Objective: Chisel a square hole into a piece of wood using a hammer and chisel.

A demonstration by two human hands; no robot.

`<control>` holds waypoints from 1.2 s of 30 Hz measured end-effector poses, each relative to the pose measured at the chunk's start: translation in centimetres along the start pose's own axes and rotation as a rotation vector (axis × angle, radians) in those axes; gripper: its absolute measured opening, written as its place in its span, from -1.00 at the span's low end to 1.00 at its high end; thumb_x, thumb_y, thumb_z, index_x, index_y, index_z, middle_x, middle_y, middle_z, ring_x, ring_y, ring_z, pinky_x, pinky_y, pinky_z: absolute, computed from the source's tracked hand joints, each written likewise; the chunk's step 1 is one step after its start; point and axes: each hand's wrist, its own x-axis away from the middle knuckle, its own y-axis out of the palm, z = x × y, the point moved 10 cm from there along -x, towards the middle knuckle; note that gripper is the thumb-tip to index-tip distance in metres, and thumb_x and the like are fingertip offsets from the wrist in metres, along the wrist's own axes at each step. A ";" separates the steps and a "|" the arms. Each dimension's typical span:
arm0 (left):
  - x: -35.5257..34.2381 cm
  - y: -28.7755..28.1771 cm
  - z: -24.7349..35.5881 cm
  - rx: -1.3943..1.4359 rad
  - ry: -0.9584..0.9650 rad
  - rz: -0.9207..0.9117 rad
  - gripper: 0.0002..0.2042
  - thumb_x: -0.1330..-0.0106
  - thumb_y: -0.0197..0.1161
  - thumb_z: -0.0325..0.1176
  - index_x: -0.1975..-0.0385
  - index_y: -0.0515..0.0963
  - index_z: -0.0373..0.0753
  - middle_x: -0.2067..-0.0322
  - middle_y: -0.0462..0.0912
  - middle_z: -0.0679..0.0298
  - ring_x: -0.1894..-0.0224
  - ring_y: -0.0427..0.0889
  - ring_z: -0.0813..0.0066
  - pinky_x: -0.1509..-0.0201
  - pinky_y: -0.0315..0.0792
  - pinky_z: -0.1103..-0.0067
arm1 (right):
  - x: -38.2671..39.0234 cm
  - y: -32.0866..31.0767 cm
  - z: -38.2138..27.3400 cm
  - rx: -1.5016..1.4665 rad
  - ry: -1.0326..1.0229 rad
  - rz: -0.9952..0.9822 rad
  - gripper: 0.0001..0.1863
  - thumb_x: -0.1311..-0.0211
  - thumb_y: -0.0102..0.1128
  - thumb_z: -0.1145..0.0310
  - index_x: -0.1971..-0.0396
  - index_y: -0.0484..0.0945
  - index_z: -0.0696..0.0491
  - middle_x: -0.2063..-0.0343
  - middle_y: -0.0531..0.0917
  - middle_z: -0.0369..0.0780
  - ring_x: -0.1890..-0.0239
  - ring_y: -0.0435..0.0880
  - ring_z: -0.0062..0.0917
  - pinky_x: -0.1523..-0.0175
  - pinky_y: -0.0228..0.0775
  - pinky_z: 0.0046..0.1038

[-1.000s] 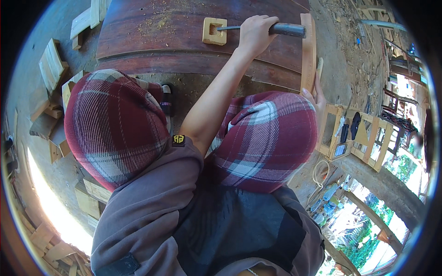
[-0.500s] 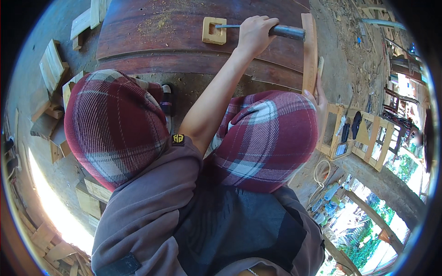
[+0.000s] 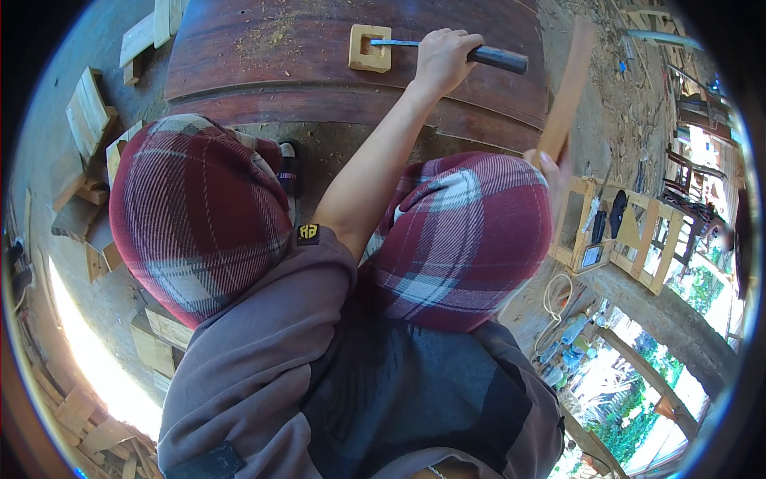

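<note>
My left hand [image 3: 447,62] is closed around the shaft of a chisel [image 3: 399,43], whose dark handle [image 3: 499,59] points to the right. The blade's tip reaches into the squarish hollow of a small pale wooden block [image 3: 370,60]. That block lies on a dark reddish wooden board [image 3: 319,80]. At the right, beside my knee, my right hand [image 3: 552,166] grips the near end of a long flat wooden bar [image 3: 566,88]. The bar stands apart from the chisel handle and is blurred. My knee partly hides the right hand.
Sawdust and chips [image 3: 275,32] are scattered over the board. Cut wooden pieces [image 3: 89,112] lie on the floor at the left. On the right stands a wooden frame [image 3: 630,231] with tools on it, near a coiled cord [image 3: 556,295] and several bottles [image 3: 574,331].
The wooden bar in my right hand has swung right, away from the end of the chisel handle. My left hand and the chisel stay nearly in place.
</note>
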 end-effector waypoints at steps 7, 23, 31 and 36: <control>-0.2 0.2 -0.7 -0.021 -0.045 -0.018 -0.78 0.04 0.42 -0.32 0.35 0.60 -0.08 0.44 0.62 0.32 0.28 0.62 0.23 0.17 0.48 0.34 | -1.6 -1.5 0.4 0.354 -0.203 0.105 -0.17 -0.09 0.11 0.35 -0.44 0.09 0.01 0.42 0.61 -0.11 0.55 0.57 -0.50 0.40 0.50 -0.55; -0.2 0.6 -1.0 -0.047 -0.031 0.031 -0.78 0.06 0.42 -0.30 0.38 0.61 -0.08 0.46 0.63 0.34 0.33 0.62 0.24 0.20 0.48 0.37 | -2.0 1.1 4.0 0.168 0.174 0.227 -0.26 -0.09 0.13 0.43 -0.36 0.22 0.11 0.35 0.53 -0.18 0.47 0.53 -0.62 0.33 0.45 -0.59; -0.6 -0.7 -1.6 -0.059 -0.051 0.053 -0.85 0.06 0.37 -0.35 0.48 0.58 -0.14 0.50 0.62 0.25 0.33 0.61 0.18 0.21 0.45 0.31 | -0.7 0.9 3.6 -0.289 0.142 0.295 -0.23 -0.10 0.19 0.34 -0.38 0.22 0.06 0.22 0.60 -0.09 0.38 0.58 -0.59 0.32 0.50 -0.53; -0.2 -0.7 -2.1 -0.094 -0.053 0.029 -0.93 0.02 0.26 -0.43 0.53 0.53 -0.18 0.49 0.59 0.17 0.31 0.58 0.12 0.20 0.43 0.26 | -2.9 3.9 5.6 0.147 0.026 0.097 -0.21 -0.12 0.20 0.30 -0.39 0.20 0.08 0.21 0.59 -0.14 0.39 0.57 -0.59 0.18 0.51 -0.50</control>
